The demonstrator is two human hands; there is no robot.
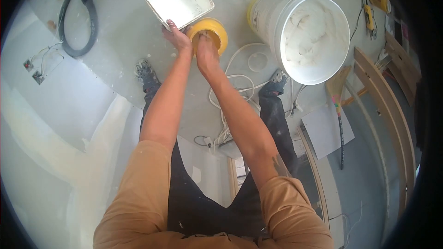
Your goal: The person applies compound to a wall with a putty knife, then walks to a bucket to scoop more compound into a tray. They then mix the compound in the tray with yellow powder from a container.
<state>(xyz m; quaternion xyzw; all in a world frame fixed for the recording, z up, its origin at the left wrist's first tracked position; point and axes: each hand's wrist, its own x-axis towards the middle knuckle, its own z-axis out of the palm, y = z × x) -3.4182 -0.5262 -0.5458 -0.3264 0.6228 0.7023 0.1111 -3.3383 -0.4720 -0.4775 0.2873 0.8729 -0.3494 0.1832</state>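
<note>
A white square tub (180,1), smeared with white residue inside, tilts with its opening toward me. My left hand (179,38) is closed on its near edge, the thumb lying along the outer wall. Right beside that hand is a round yellow container (220,31). My right hand (206,50) reaches into its opening, fingers partly hidden in the shadowed inside; I cannot tell whether they grip anything.
A large white bucket (282,32) of pale compound stands on the right. White cable (240,91) lies looped between my feet, near a small clear round lid (258,62). A grey hose (69,48) is at left; a broom (339,87) and wooden boards (392,110) are at right.
</note>
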